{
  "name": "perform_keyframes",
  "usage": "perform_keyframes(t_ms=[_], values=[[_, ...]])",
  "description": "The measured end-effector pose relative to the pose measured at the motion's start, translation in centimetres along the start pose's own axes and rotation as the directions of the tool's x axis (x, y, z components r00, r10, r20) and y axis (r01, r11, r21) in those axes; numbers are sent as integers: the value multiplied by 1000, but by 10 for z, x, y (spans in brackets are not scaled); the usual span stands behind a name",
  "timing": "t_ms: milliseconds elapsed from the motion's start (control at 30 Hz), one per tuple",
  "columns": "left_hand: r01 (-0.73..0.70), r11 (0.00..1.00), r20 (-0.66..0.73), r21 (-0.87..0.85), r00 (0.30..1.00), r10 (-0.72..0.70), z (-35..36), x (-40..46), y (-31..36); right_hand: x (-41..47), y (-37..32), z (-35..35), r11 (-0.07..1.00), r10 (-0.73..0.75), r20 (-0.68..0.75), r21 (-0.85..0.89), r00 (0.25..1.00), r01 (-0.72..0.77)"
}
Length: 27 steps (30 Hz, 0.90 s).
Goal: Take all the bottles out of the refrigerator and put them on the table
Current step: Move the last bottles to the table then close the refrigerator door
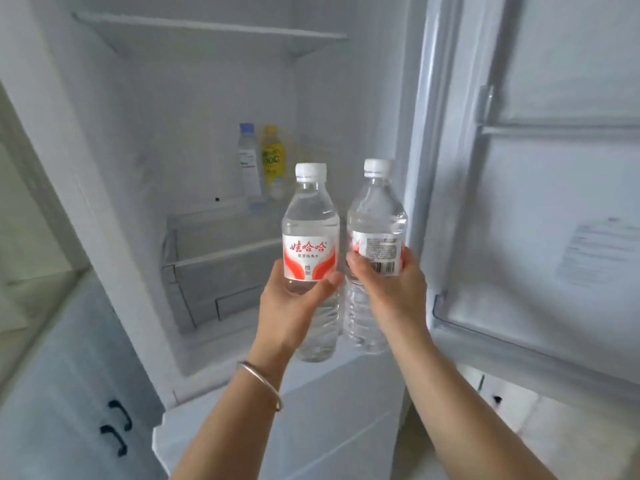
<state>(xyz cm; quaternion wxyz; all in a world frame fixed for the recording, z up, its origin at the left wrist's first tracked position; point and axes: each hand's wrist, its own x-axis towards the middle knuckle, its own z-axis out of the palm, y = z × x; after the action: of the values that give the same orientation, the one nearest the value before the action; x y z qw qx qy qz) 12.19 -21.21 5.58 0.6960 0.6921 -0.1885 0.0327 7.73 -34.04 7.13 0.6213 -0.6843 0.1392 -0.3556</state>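
The refrigerator (221,98) stands open in front of me. My left hand (289,306) grips a clear water bottle (310,216) with a white cap and a red-and-white label, held upright before the opening. Beside it my right hand (391,289) holds a second water bottle (375,209) of the same kind, its barcode facing me. Deep inside on the shelf stand a clear bottle with a blue cap (248,157) and a yellow bottle (272,154) next to it, both upright.
The refrigerator door (554,202) swings open on the right, its door bin rail at mid height. A glass shelf (214,29) sits high inside, a drawer (221,268) low inside. A grey cabinet with black handles (116,427) stands at the lower left.
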Motion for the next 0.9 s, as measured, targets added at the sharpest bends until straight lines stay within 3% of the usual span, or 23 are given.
perform_keyframes(t_ms=[267, 500, 733, 900], values=[[40, 999, 237, -25, 971, -33, 113, -113, 1, -88, 3, -168, 995, 77, -237, -44, 969, -90], [36, 999, 466, -10, 884, -27, 258, -210, 26, -132, 4, -336, 972, 63, -451, -173, 890, -157], [90, 995, 528, -53, 848, -48, 411, -307, 47, -163, 4, -517, 950, 67, -547, -222, 834, -221], [120, 992, 578, -28, 812, -82, 491, -346, 45, -169, 14, -602, 943, 75, -595, -219, 800, -251]])
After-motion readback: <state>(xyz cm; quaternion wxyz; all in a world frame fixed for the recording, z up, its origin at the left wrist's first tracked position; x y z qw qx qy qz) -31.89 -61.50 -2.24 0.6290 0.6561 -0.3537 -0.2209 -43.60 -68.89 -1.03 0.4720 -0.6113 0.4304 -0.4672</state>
